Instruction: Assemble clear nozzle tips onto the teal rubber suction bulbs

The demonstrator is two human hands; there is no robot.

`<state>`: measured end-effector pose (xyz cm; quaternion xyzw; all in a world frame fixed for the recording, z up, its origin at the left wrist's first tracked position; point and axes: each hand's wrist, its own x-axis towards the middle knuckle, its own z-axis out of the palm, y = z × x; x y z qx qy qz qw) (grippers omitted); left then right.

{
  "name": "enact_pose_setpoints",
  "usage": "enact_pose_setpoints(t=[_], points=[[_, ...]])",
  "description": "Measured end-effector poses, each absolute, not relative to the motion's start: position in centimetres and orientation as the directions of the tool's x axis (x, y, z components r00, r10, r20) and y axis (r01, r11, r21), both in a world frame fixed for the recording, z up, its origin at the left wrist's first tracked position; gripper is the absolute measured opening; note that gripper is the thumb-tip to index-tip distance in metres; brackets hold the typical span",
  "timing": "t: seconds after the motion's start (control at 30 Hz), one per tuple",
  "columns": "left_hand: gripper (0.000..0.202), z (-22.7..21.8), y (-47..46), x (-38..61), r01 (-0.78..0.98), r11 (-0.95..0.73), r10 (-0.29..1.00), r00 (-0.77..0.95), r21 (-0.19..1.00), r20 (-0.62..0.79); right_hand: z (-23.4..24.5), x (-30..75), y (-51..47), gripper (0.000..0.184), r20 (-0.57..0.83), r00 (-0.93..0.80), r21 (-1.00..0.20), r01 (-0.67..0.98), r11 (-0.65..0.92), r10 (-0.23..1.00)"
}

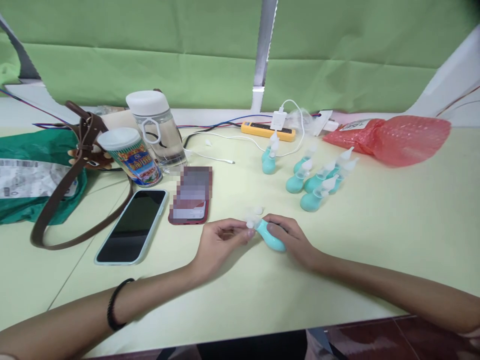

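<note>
Head view of a pale yellow table [375,260]: two bare hands meet near the front edge. Right hand [292,240] clasps a teal rubber bulb [270,238], fingers closed around it, the bulb resting on the table. Left hand [219,242] pinches the bulb's small clear tip [250,226] between fingertips. Behind them lies a cluster of similar teal bulbs [317,182]. To the left lie a dark phone [132,226], a red-cased phone [191,196], a printed cup [131,155] and a clear bottle [157,127]
</note>
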<state>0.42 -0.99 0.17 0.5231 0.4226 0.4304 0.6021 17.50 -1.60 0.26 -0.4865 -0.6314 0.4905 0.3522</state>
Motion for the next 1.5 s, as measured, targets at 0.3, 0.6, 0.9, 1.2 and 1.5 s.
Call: enact_pose_setpoints(t=[0.3,0.6,0.9,1.2,1.5], points=[[0.014,0.0,-1.2,0.3,0.067,-0.178,0.935,0.323,0.982,0.148,0.5,17.2,-1.9,0.023,0.000,-0.302,-0.939,0.329,0.104,0.953],[0.005,-0.2,0.5,-0.5,0.492,-0.826,0.520,0.481,0.274,0.706,0.2,16.7,-2.2,0.024,-0.016,-0.229,-0.933,0.353,0.068,0.973],[0.007,0.8,0.9,-1.1,0.408,-0.789,-0.021,0.728,-0.458,0.685,0.3,16.4,-2.3,0.026,-0.038,-0.206,-0.941,0.335,0.034,0.978],[0.010,0.7,0.9,-1.2,0.359,-0.792,-0.051,0.767,-0.493,0.640,0.3,16.4,-2.3,0.023,-0.011,-0.206,-0.933,0.354,0.064,0.978],[0.011,0.0,1.5,-1.4,0.425,-0.817,0.070,0.743,-0.390,0.665,0.3,16.4,-2.3,0.024,0.030,-0.200,-0.909,0.402,0.110,0.979]])
